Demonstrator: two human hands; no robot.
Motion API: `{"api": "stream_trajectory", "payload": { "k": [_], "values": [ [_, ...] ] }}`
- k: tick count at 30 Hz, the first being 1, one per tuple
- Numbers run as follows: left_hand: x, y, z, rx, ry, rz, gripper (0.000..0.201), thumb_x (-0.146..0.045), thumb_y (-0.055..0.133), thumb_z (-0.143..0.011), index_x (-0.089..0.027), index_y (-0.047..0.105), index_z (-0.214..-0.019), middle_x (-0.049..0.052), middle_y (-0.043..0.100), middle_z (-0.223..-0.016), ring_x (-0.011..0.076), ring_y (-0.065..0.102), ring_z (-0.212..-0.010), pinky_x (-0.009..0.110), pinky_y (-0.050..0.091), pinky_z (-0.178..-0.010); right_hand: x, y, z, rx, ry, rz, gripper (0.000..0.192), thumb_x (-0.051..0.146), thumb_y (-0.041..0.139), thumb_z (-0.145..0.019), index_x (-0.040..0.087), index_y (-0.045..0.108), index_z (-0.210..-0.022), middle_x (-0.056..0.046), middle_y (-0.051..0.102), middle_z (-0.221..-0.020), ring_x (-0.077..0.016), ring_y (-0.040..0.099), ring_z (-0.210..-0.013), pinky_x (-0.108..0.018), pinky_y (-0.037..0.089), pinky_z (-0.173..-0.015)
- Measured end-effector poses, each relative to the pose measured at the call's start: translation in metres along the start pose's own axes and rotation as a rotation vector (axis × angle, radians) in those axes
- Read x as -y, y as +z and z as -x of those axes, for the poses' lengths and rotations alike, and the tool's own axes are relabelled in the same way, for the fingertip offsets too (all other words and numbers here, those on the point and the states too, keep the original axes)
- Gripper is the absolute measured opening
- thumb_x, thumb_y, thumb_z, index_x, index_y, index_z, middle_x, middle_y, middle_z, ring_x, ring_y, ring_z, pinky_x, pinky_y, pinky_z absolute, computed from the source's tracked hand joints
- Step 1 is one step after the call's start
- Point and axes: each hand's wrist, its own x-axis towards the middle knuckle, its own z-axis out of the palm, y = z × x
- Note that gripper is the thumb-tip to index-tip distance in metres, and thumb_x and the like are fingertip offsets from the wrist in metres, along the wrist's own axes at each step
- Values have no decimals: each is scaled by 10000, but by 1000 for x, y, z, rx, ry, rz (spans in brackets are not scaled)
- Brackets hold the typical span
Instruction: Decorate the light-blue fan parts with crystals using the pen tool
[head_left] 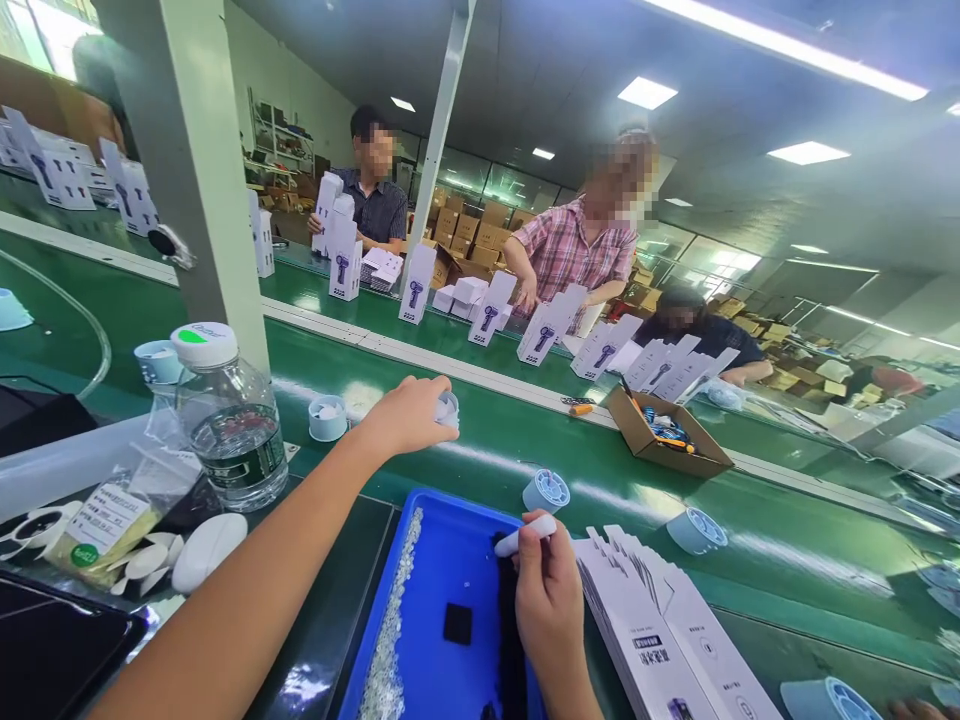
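My left hand reaches out over the green conveyor belt, its fingers closed on a light blue plastic cup-shaped part. Near it on the belt stands a similar light blue part with white pieces in it. My right hand grips a white pen-like tool above the right side of a blue tray. Inside the tray lie small clear beads along the left edge, a black square piece and a dark strip. Another light blue part sits just beyond my right hand.
Flat printed cartons are stacked right of the tray. A water bottle and a labelled bag stand left, beside a metal post. Open boxes line the far belt, where co-workers work. A cardboard box holds tools.
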Motion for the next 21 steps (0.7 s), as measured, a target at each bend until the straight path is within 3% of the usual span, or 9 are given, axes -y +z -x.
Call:
{"api": "stream_trajectory", "payload": {
  "k": [8, 15, 21],
  "values": [
    [0, 3, -3, 19, -15, -4, 577, -503, 585, -675, -265, 499, -1194, 101, 606, -1050, 308, 546, -1045, 338, 469, -740, -5, 1, 0, 39, 39, -11, 281, 463, 381, -953, 214, 509, -975, 1, 528, -752, -156, 519, -667, -303, 436, -649],
    [-1, 0, 0, 6, -5, 3, 559, -498, 590, -668, -263, 507, -1169, 107, 591, -1051, 303, 545, -1031, 336, 466, -735, 3, 1, -7, 142, -101, 58, 242, 411, 409, -950, 204, 532, -923, -1, 550, -730, -149, 526, -643, -280, 436, -615],
    [-20, -16, 14, -97, 154, 116, 533, -442, 631, -671, -229, 526, -1148, 73, 623, -1069, 261, 595, -943, 321, 471, -754, 9, -2, -7, -33, -96, -47, 282, 449, 411, -945, 194, 531, -932, 22, 541, -688, -122, 539, -573, -250, 459, -551]
  ]
}}
